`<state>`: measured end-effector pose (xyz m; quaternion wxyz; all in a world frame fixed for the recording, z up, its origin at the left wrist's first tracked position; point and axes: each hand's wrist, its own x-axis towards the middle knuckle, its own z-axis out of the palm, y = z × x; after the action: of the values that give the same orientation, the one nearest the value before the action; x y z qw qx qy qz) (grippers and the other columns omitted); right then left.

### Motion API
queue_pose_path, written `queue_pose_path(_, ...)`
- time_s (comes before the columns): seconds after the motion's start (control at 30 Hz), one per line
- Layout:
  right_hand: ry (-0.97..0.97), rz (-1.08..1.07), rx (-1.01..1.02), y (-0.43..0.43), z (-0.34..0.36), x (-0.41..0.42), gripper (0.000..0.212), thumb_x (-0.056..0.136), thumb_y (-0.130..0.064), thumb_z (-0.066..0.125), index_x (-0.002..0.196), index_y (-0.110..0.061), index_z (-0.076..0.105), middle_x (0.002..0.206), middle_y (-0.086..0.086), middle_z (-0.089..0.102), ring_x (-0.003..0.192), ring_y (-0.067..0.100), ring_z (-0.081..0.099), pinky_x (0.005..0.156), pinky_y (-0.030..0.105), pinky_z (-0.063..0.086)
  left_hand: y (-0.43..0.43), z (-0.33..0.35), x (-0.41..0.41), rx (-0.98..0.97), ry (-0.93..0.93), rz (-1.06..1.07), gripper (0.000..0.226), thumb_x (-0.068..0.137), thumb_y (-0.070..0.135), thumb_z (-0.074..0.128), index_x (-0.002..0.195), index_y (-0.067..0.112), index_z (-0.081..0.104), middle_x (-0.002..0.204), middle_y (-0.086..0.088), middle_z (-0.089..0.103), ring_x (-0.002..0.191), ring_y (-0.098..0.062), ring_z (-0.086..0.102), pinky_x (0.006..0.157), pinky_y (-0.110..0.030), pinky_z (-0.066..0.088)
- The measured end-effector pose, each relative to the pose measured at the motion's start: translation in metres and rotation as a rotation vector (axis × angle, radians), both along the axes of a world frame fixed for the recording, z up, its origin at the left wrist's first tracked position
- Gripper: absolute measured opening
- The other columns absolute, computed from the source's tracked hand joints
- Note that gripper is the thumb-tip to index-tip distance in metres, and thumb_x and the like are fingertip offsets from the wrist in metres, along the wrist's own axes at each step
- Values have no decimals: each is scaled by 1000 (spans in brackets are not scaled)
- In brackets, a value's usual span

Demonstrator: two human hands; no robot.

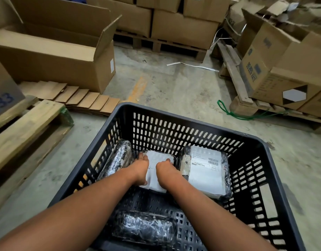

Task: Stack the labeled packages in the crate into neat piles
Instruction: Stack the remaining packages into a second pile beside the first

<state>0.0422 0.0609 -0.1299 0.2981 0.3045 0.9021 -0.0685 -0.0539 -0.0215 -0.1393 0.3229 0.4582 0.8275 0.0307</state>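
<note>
A black slotted plastic crate (183,122) sits on the floor in front of me. Both my hands are down inside it on one labeled package (157,160) lying flat at the back middle. My left hand (140,168) grips its left edge and my right hand (165,170) grips its right side. To the right lies another black-wrapped package (208,169) with its white barcode label facing up. A black wrapped package (118,158) leans on edge against the left wall. A further black package (143,227) lies label-down near the front.
Open cardboard boxes (52,51) stand to the left, stacked boxes on pallets (174,28) at the back and right. A wooden pallet (25,127) lies at near left, flattened cardboard (80,98) beside it. A green strap (228,111) and white strip (190,65) lie on the concrete floor.
</note>
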Motion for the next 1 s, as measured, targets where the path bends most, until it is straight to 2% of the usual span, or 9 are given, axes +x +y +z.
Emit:
queue_pose_path(0.1, 16, 9, -18, -2, 9, 1, 44, 99, -1, 49, 141, 7, 42, 143, 34, 48, 139, 46, 43, 113, 43, 41, 0, 11, 1, -18, 8, -5, 115, 82, 15, 82, 158, -2, -3, 168, -21, -7, 148, -34, 31, 117, -34, 34)
queue_pose_path(0.2, 87, 32, -26, 1, 28, 3, 30, 99, -7, 57, 128, 2, 57, 131, 17, 61, 120, 32, 62, 100, 33, 48, 0, 23, 3, -44, 39, -42, 96, 80, 21, 84, 151, -4, 25, 156, -21, 36, 130, -32, 52, 104, -35, 47)
queue_pose_path(0.3, 214, -26, -18, 15, 51, 4, 13, 94, -10, 69, 104, -3, 64, 122, 13, 65, 113, 26, 64, 94, 29, 50, 2, 42, 2, -42, 63, -97, 79, 83, 22, 83, 145, 2, 39, 147, -17, 46, 126, -31, 55, 101, -35, 49)
queue_pose_path(0.37, 320, -104, -22, 26, 67, 6, 17, 91, -12, 74, 103, -2, 66, 119, 12, 67, 109, 26, 65, 94, 30, 54, 2, 59, -3, 37, 51, -89, 75, 85, 20, 80, 148, 8, 42, 151, -15, 46, 132, -30, 52, 108, -38, 45)
queue_pose_path(0.53, 581, -283, -165, 32, 90, 6, 53, 89, -11, 78, 139, -6, 59, 138, 12, 63, 126, 26, 60, 108, 35, 47, -10, 122, -30, 337, -32, 25, 65, 90, 25, 75, 148, 18, 48, 157, -3, 44, 143, -23, 43, 116, -39, 32)
queue_pose_path(0.73, 768, -324, -398, -14, 83, -9, 44, 97, -21, 70, 138, -10, 61, 137, 8, 66, 125, 20, 62, 107, 31, 45, -37, 170, -68, 624, 88, 80, 47, 94, 26, 70, 140, 25, 61, 159, -2, 40, 149, -23, 33, 122, -41, 24)
queue_pose_path(0.8, 814, -313, -470, -35, 77, -16, 49, 97, -28, 68, 143, -11, 57, 139, 10, 64, 127, 21, 60, 105, 31, 46, -46, 169, -77, 599, 131, 104, 50, 95, 25, 69, 144, 25, 57, 165, -5, 28, 153, -26, 22, 124, -41, 18)
queue_pose_path(0.9, 836, -307, -564, -64, 66, -22, 76, 90, -49, 70, 153, -18, 42, 149, 6, 55, 132, 19, 54, 104, 29, 42, -62, 161, -86, 481, 121, 134, 67, 93, 29, 71, 153, 27, 42, 169, -11, 6, 153, -29, 19, 124, -42, 18)
queue_pose_path(1.0, 839, -301, -596, -84, 54, -25, 109, 72, -69, 75, 158, -25, 25, 149, 3, 53, 127, 15, 54, 106, 26, 42, -78, 149, -91, 390, 64, 147, 81, 93, 32, 71, 159, 35, 25, 169, -13, 6, 151, -30, 25, 121, -41, 23)
